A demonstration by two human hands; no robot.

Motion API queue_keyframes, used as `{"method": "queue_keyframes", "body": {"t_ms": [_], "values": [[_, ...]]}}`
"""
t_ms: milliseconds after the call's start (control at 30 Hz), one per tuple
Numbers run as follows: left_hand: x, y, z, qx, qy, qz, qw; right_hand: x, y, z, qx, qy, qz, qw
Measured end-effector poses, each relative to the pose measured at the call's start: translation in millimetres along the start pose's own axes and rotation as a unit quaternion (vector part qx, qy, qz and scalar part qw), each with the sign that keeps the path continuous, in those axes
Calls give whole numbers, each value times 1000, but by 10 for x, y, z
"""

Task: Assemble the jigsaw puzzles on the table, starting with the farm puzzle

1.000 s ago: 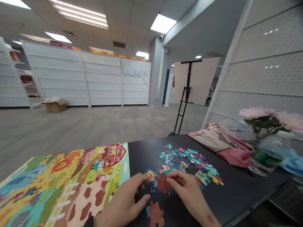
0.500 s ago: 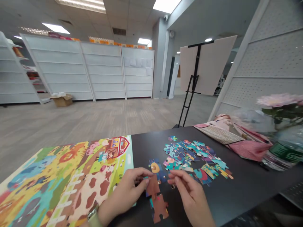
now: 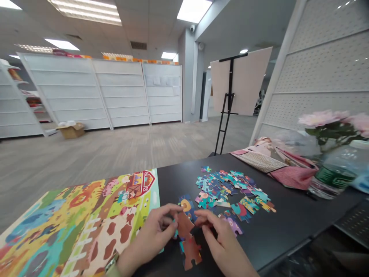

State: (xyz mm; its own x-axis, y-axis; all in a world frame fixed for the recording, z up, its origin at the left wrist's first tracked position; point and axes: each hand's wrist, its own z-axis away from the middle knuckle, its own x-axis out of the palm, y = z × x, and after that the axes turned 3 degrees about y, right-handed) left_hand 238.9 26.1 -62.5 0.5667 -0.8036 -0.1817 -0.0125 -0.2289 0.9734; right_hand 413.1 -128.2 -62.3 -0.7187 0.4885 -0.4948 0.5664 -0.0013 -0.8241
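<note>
Two brown jigsaw pieces [image 3: 191, 253]: edges meeting
Left hand [image 3: 155, 230]: touching upper one; cannot tell if pinching
Right hand [image 3: 221, 240]: thumb, forefinger parted beside that piece

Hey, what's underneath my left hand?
Around your left hand show the right edge of a colourful animal-picture sheet, the black tabletop, and a flat brown jigsaw piece at the fingertips. What's directly beneath the palm is covered.
</note>
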Motion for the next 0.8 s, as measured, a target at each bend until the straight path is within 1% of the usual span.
{"method": "queue_keyframes", "body": {"t_ms": [167,267,300,400,500,567,633,700,800], "values": [[57,67,40,-3,-8,-14,1000,17,-87,34,-4,-62,-10,998],[71,113,64,12,-34,-8,999,29,-97,22,18,-56,-58,997],[66,125,78,29,-43,-25,998,18,-86,20,29,-43,-82,995],[32,154,123,86,-65,-129,986,-67,-24,50,65,3,-123,990],[0,185,147,117,-120,-216,962,-174,39,143,96,-18,-120,988],[-9,221,139,129,-151,-268,943,-200,56,221,96,-48,-92,990],[-15,265,119,134,-165,-309,927,-171,56,292,76,-74,-34,994],[-29,303,95,138,-163,-328,920,-97,57,339,42,-90,44,994],[-71,329,69,147,-153,-344,915,29,103,361,-36,-80,157,984]]}}
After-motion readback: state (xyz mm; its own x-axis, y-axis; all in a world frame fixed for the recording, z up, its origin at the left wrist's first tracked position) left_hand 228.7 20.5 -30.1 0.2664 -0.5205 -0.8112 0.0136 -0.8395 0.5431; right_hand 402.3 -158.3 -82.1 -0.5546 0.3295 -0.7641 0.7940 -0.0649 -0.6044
